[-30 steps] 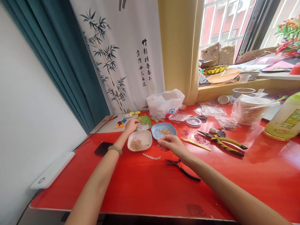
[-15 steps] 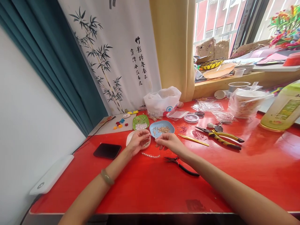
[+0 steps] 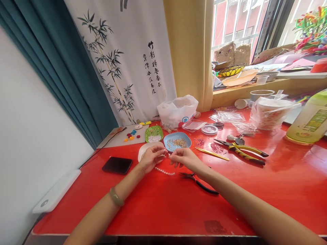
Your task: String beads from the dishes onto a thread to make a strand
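The red table (image 3: pixel 255 190) fills the lower frame as before. A second ago the left hand (image 3: pixel 151 158) reached up to the green dish (image 3: pixel 154 133); now it sits mid-frame over the white dish (image 3: pixel 143 150), fingertips nearly meeting those of the right hand (image 3: pixel 184 159), which has barely shifted. Both hands pinch narrowly at something too small to make out. The bead strand (image 3: pixel 165 172) lies on the table just below the fingers, its upper end rising between them. The black pliers (image 3: pixel 198 181) lie beside the right wrist, the blue dish (image 3: pixel 177 141) just above.
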{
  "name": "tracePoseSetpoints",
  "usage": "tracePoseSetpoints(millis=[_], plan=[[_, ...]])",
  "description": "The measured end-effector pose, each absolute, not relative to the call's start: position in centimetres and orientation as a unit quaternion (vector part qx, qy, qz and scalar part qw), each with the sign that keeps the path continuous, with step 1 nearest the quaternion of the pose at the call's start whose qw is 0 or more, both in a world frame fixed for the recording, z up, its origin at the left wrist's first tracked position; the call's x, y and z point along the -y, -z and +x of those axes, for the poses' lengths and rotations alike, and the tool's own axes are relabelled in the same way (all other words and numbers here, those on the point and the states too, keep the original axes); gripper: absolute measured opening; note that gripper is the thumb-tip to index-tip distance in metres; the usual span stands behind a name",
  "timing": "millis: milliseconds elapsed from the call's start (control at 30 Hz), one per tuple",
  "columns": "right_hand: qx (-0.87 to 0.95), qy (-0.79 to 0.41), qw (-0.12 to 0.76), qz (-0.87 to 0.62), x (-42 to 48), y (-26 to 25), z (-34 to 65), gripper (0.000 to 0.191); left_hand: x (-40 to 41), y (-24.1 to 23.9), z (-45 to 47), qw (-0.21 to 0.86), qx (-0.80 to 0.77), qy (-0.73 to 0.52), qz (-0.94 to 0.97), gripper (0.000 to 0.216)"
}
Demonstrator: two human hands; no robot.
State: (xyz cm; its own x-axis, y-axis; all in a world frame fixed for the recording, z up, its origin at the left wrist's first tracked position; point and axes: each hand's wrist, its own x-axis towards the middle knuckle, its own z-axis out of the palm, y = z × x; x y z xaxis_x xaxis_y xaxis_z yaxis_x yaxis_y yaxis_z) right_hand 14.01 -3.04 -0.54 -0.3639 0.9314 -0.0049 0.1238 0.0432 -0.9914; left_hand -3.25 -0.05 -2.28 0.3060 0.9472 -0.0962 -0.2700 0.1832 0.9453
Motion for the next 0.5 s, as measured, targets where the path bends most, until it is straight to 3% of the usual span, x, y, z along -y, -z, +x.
tracePoseSetpoints(millis=[500], plan=[[0.609, -0.572, 0.359, -0.417, 3.21, 0.42, 13.85, 0.012, 0.46, 2.54, -2.79, 0.687, -0.355, -0.463, 0.434, 0.017]])
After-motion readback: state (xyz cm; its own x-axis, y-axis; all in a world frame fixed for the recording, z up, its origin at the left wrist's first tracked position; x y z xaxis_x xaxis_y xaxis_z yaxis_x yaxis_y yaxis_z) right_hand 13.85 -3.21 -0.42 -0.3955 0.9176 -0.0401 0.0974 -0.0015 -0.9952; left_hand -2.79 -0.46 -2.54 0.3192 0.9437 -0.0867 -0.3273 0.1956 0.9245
